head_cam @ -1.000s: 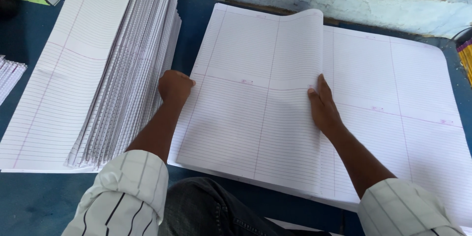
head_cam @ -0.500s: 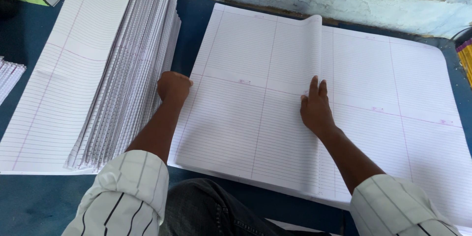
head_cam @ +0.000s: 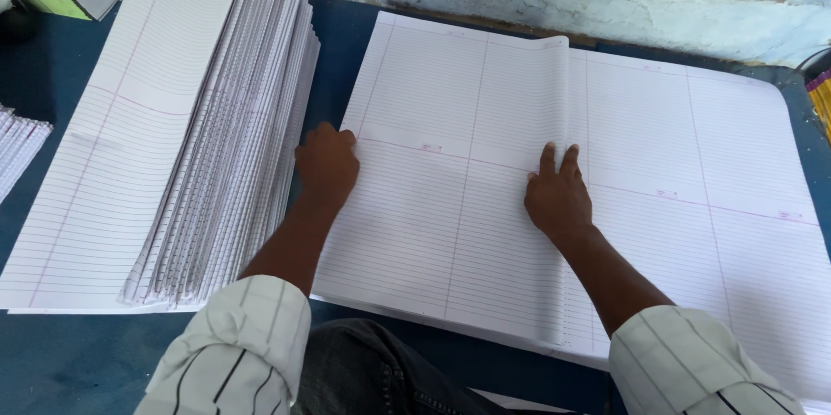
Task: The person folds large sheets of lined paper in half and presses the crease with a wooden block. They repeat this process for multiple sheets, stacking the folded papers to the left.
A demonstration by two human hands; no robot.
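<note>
A large ruled white sheet lies folded over on itself (head_cam: pixel 450 181), on top of a wide stack of ruled sheets (head_cam: pixel 692 190). My left hand (head_cam: pixel 327 164) rests at the folded sheet's left edge, fingers curled over it. Flat on the paper beside the fold line lies my right hand (head_cam: pixel 557 194), fingers together, pressing down. The fold's crease runs up from that hand to the far edge.
A tall fanned pile of folded ruled sheets (head_cam: pixel 208 147) stands to the left on the blue table (head_cam: pixel 69 363). A smaller paper bundle (head_cam: pixel 17 142) sits at the far left edge. A grey wall runs along the back.
The raised flap of the sheet has come down flat. My right hand slid left and up along the fold. My left hand stayed at the left edge.
</note>
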